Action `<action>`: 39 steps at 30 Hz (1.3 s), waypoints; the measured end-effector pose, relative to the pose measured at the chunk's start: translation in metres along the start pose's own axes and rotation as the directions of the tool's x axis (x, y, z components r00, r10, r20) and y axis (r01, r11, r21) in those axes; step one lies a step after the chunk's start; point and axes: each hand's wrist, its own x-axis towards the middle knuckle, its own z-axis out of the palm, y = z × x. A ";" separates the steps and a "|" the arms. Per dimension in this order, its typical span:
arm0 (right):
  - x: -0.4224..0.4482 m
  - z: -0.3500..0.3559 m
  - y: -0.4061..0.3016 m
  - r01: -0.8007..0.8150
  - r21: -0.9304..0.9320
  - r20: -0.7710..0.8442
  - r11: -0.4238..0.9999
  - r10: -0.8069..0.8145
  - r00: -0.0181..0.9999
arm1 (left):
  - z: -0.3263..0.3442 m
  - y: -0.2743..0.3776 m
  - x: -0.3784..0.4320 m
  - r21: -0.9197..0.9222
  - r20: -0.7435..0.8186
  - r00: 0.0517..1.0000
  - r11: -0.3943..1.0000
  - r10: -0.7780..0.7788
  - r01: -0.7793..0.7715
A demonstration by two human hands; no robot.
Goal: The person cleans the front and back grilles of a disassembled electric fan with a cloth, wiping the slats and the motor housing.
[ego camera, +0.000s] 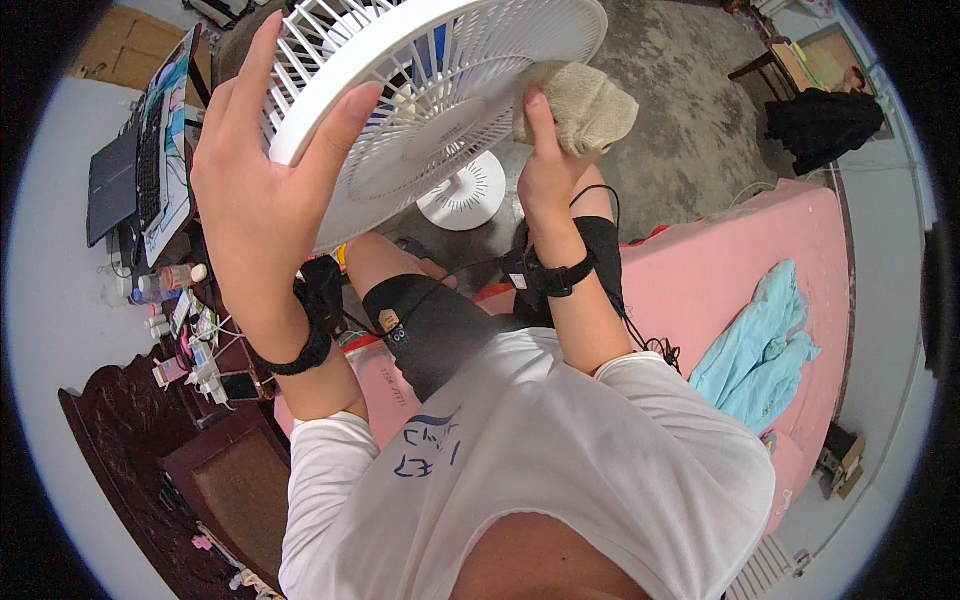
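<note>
A white electric fan's round grille (480,97) fills the upper middle, tilted on edge before me. My left hand (262,157) grips its rim, thumb over the side facing me and fingers around the back. In my right hand (551,165) is a folded beige cloth (592,109), pressed against or very close to the grille's right part; the exact contact is hard to tell. The fan's round white base (472,199) stands on the floor below, beyond my knees. Both my wrists wear black straps.
I sit on a bed with a pink sheet (697,262); a light blue garment (757,352) lies on it. To the left is a desk with a keyboard (154,161), bottles (176,277) and a phone (240,386). A dark garment (821,127) hangs at upper right. Black cables cross my lap.
</note>
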 end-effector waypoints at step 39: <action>0.016 0.007 0.008 0.057 -0.002 0.073 0.998 -0.057 0.996 | -0.001 -0.049 0.004 -0.470 0.054 0.992 0.880 0.112 -0.074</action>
